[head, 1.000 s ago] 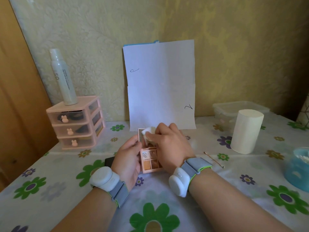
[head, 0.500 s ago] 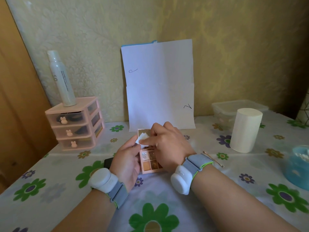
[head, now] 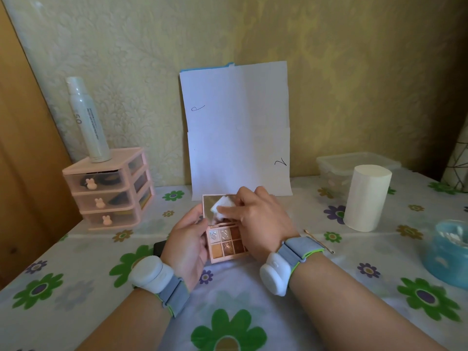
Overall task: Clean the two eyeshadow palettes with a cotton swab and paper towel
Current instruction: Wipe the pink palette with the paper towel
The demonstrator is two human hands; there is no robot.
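Mid-task, I reckon: left hand (head: 188,239) grips palette (head: 225,245), right hand (head: 258,219) pinches paper towel (head: 222,206) on mirror (head: 209,204); other one pending.

Yellowish-green embossed wallpaper (head: 354,72) behind, wooden panel (head: 22,148) on left side, table (head: 76,274) under white cloth with green and purple flowers, soft daylight.

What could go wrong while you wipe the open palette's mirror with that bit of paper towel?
Pressing the paper towel on the mirror with the right hand could strain the lid's hinge; only the left hand steadies the palette. The right hand also covers part of the open powders and might smudge them.
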